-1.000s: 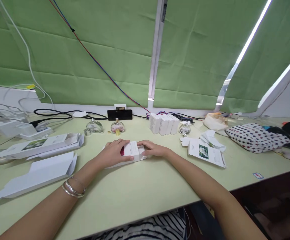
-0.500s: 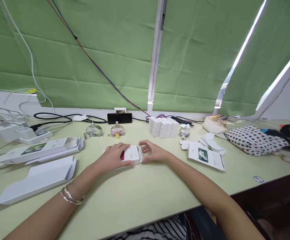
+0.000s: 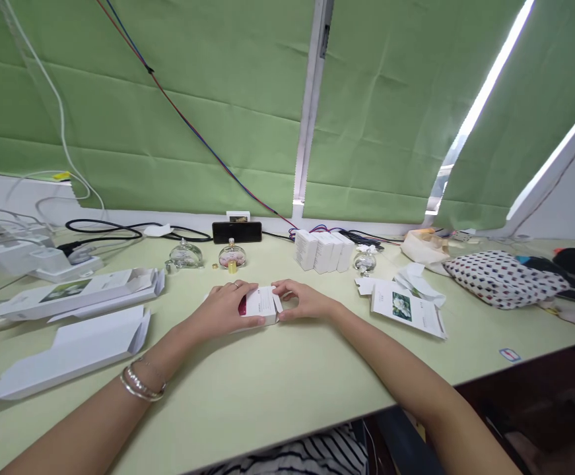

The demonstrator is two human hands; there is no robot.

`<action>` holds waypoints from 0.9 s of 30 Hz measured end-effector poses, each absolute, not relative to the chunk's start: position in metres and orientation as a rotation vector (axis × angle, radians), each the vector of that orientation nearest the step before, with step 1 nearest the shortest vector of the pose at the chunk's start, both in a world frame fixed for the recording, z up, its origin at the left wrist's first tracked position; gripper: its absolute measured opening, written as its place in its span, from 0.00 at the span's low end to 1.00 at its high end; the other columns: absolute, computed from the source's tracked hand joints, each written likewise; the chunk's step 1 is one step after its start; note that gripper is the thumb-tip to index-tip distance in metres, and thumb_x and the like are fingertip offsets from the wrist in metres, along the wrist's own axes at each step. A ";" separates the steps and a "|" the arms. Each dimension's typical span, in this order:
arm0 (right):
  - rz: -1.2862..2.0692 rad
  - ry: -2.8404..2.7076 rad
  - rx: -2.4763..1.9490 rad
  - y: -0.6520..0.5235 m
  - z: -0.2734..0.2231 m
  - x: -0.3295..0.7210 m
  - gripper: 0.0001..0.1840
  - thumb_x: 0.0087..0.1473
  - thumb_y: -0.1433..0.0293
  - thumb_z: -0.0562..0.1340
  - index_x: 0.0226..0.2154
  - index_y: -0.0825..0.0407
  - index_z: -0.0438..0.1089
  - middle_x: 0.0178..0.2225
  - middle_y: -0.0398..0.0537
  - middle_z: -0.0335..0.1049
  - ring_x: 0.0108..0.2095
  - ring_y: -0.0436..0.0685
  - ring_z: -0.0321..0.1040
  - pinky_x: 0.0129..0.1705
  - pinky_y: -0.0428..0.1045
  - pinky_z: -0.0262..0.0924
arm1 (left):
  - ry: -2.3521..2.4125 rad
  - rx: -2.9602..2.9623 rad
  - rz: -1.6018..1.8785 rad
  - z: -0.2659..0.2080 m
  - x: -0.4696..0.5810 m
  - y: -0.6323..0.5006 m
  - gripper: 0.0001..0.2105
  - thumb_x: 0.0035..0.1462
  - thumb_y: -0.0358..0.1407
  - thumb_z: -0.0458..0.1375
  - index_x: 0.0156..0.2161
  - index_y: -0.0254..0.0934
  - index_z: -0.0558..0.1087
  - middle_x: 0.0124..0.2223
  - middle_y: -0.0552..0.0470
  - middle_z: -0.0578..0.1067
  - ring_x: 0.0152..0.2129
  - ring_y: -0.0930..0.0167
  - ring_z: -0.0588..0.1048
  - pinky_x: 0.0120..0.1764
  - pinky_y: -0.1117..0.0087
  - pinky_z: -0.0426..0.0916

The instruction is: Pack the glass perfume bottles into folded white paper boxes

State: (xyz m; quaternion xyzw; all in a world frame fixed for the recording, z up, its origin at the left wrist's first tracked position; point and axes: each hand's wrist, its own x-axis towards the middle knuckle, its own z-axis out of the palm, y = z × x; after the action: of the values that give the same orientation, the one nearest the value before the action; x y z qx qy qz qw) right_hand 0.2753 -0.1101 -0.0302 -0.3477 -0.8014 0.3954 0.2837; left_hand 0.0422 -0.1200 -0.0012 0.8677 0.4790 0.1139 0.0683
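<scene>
A small white carton (image 3: 261,305) with fine print and a dark pink picture lies on the table in front of me. My left hand (image 3: 228,307) is closed over its left part, thumb along the near edge and fingers across the top, hiding much of it. At the carton's right end, my right hand (image 3: 301,301) pinches the end flap between thumb and fingers, its palm apart from the box. Beyond the hands stand two round glass bottles: a pinkish one (image 3: 232,254) and a greenish one (image 3: 187,255). A gold cap (image 3: 232,267) sits before the pinkish bottle.
White boxes (image 3: 323,251) stand in a row at the back, near a small glass bottle (image 3: 365,262). Opened cartons lie left (image 3: 69,356) and right (image 3: 408,310). A black phone (image 3: 237,231), power strip (image 3: 67,265) and patterned pouch (image 3: 507,278) are also on the table.
My right hand has shifted slightly left, closer to the carton, and the end flap stands a little nearer the box. My left hand keeps its place on the carton.
</scene>
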 end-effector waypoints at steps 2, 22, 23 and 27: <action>1.023 -2.173 -0.925 -0.109 -0.031 0.276 0.30 0.39 0.63 0.70 0.45 0.51 0.63 0.58 0.55 0.53 0.54 0.58 0.60 0.55 0.57 0.56 | 1.445 2.615 0.355 -0.002 0.042 -0.119 0.36 0.45 0.58 0.54 0.56 0.37 0.63 0.54 0.42 0.68 0.49 0.57 0.66 0.51 0.57 0.56; 1.120 -1.964 -0.853 -0.113 -0.043 0.261 0.28 0.34 0.63 0.72 0.37 0.52 0.62 0.54 0.52 0.57 0.53 0.56 0.60 0.56 0.57 0.56 | 1.412 2.595 0.402 -0.003 0.042 -0.122 0.35 0.45 0.58 0.54 0.54 0.40 0.65 0.53 0.43 0.68 0.47 0.57 0.67 0.50 0.58 0.56; 1.138 -1.977 -0.839 -0.113 -0.043 0.261 0.28 0.34 0.63 0.72 0.38 0.52 0.62 0.55 0.52 0.56 0.53 0.56 0.60 0.56 0.57 0.56 | 1.414 2.593 0.406 -0.003 0.042 -0.122 0.35 0.45 0.58 0.54 0.55 0.40 0.65 0.53 0.43 0.68 0.47 0.57 0.67 0.50 0.58 0.56; 1.113 -1.993 -0.945 -0.114 -0.043 0.260 0.38 0.34 0.62 0.72 0.46 0.50 0.58 0.53 0.52 0.58 0.50 0.56 0.62 0.55 0.57 0.57 | 1.415 2.597 0.377 -0.003 0.041 -0.122 0.35 0.45 0.58 0.54 0.55 0.39 0.64 0.54 0.42 0.67 0.49 0.57 0.66 0.51 0.58 0.56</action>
State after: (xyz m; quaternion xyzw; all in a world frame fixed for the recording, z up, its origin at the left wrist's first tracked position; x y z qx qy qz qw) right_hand 0.2600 -0.1139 -0.0427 -0.3613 -0.7617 0.4254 0.3291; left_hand 0.0412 -0.1224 -0.0027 0.8682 0.4731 0.1261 0.0800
